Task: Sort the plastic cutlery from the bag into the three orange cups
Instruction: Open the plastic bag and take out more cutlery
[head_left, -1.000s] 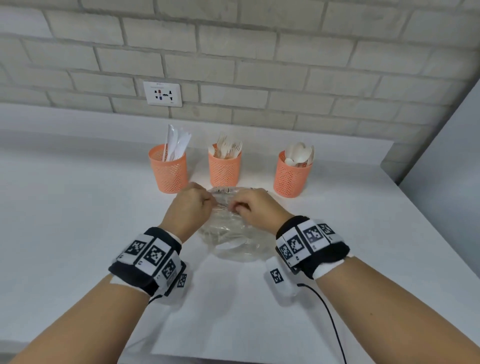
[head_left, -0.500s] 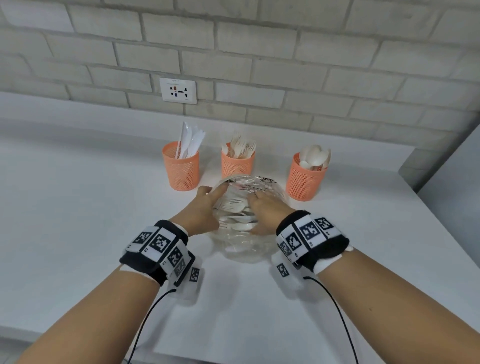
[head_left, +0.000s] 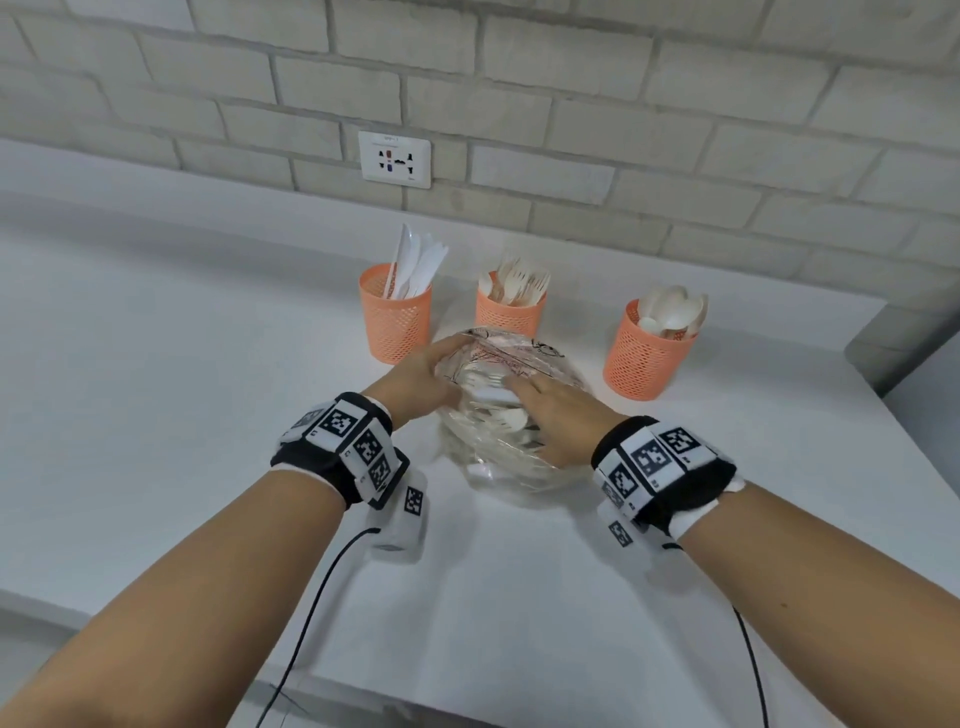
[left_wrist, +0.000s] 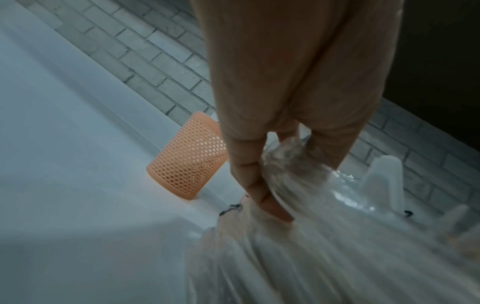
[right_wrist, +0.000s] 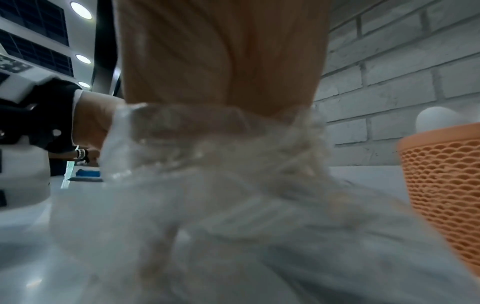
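Since a second ago the right hand (head_left: 558, 415) has slid into the clear plastic bag (head_left: 511, 467), fingers hidden; the left hand (head_left: 421, 382) pinches its mouth, opening toward the cups.

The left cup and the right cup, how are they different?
The left cup holds plain white knives that stick up tall above its rim; the right cup holds round spoons that sit lower and look creamier. The left cup stands right behind the person's left hand; the right cup stands apart from the right hand. Both are orange mesh cups, upright on the white counter.
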